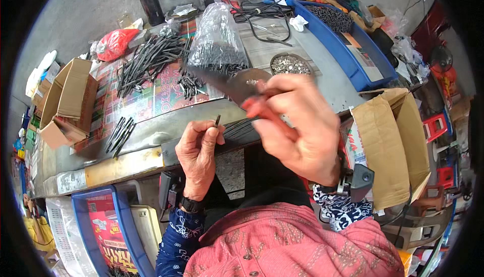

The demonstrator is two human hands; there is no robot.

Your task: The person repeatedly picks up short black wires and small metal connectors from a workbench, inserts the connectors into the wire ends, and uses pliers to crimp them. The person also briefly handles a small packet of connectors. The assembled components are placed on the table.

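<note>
Near the table's front edge, my left hand (pixel 197 151) pinches a short thin dark rod (pixel 218 120) between thumb and fingertips. Only the rod's upper end shows. To the right and higher up, my right hand (pixel 302 125) is wrapped round a red-handled tool (pixel 269 116). Motion smears its dark pointed head, which reaches left over the table, so its exact kind cannot be told. Beyond the hands lie a heap of thin black rods (pixel 151 57) and a clear plastic bag (pixel 217 27) of black pieces. A round dish (pixel 274 71) holds small metal parts.
Several black rods (pixel 120 134) lie by the table's left front edge, near an open cardboard box (pixel 68 93). A long blue tray (pixel 348 50) stands at the far right. Another open cardboard box (pixel 385 146) is to my right. Below the table's left side sits a blue bin (pixel 83 226).
</note>
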